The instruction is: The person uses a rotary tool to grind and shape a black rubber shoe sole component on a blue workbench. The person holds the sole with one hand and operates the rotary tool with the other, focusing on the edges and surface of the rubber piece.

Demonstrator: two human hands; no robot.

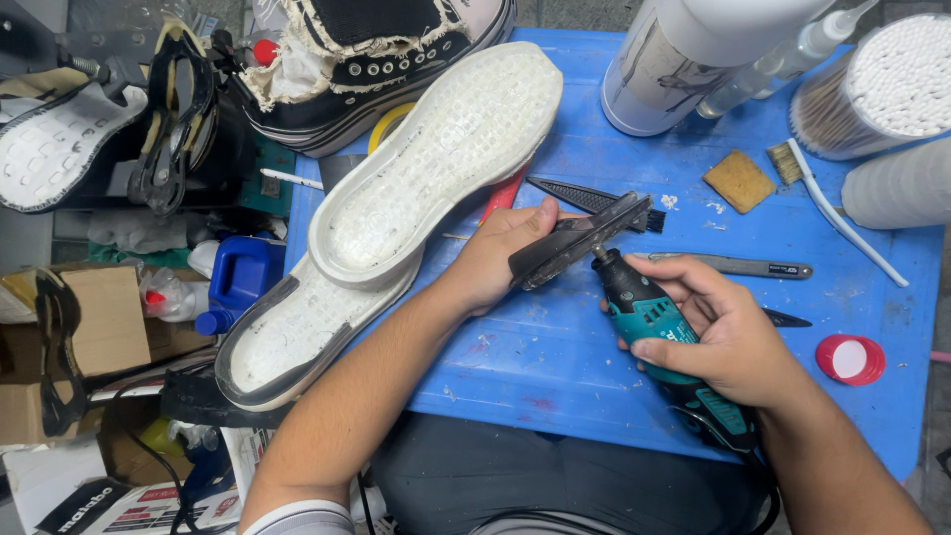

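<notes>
Black rubber strip (580,240) is gripped by the left hand (500,260) above the blue table (555,357); the right hand (728,332) is closed around a teal rotary tool (649,317). If the strip flexes, the bit could slip toward the fingers. A clear container (877,84) holds cotton swabs.
</notes>
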